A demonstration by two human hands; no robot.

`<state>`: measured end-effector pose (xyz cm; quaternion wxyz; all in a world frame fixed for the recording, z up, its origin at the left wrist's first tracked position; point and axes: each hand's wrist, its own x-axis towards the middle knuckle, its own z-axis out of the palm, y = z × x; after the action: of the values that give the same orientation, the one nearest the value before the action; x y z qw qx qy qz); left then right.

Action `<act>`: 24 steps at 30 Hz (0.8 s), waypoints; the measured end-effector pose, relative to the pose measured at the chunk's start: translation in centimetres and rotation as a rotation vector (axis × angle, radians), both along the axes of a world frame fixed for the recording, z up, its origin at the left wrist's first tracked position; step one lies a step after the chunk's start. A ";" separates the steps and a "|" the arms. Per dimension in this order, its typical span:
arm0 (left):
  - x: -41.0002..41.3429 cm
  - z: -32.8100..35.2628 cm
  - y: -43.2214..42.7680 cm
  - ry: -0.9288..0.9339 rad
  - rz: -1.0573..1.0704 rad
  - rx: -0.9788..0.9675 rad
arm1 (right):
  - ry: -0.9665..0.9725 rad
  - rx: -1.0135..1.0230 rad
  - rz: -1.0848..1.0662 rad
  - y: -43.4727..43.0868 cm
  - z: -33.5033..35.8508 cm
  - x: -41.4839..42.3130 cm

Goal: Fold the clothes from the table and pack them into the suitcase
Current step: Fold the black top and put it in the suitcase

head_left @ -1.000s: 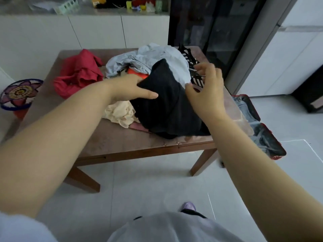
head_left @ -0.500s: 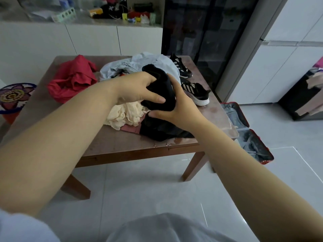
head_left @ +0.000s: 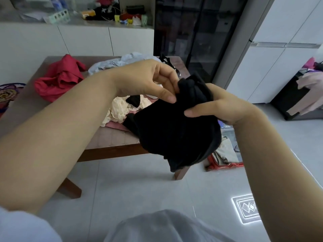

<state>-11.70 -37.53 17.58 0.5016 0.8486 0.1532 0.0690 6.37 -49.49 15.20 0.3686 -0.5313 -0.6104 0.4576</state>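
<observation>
1. The black garment (head_left: 174, 133) hangs in the air over the front right corner of the desk (head_left: 111, 138).
2. The left hand (head_left: 145, 81) pinches its bunched top. The right hand (head_left: 218, 105) grips it just beside, thumb across the cloth.
3. Cream garment (head_left: 120, 109) and red garment (head_left: 59, 79) lie on the desk behind.
4. The suitcase (head_left: 225, 159) lies open on the floor to the right.

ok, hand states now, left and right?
Left hand: closed, pinching the black garment at its top.
Right hand: closed, gripping the same garment.
</observation>
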 end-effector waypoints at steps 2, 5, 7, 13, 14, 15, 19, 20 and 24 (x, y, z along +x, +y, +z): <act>0.2 0.5 -0.5 -0.077 -0.037 -0.054 | 0.095 0.057 0.030 -1.0 0.8 0.6; 0.5 1.4 -1.1 -0.170 -0.012 0.033 | 0.162 0.145 -0.020 -1.3 1.5 0.9; 0.9 1.3 -1.0 -0.232 0.105 0.144 | 0.145 0.190 -0.117 -1.0 1.3 0.7; 0.4 -3.5 0.5 -0.134 0.442 0.222 | -0.021 0.207 -0.292 0.1 -0.6 -0.2; 0.5 -4.3 0.6 -0.091 0.495 0.233 | -0.033 0.206 -0.307 0.4 -0.9 -0.3; 0.8 -5.0 0.6 -0.053 0.565 0.254 | -0.032 0.199 -0.320 0.6 -1.2 -0.3; 1.8 -7.2 0.2 0.018 0.620 -0.148 | 0.053 0.177 -0.402 1.1 -1.4 0.3; 2.0 -8.0 0.1 0.028 0.545 -0.285 | 0.083 0.180 -0.423 1.0 -1.2 0.7; 3.1 -12.5 -1.7 0.289 0.132 -0.239 | 0.057 0.230 -0.476 0.7 -0.4 2.0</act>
<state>-8.61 -39.22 5.03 0.5658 0.7723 0.2861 -0.0393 8.40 -48.83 14.79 0.5409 -0.6012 -0.5058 0.3004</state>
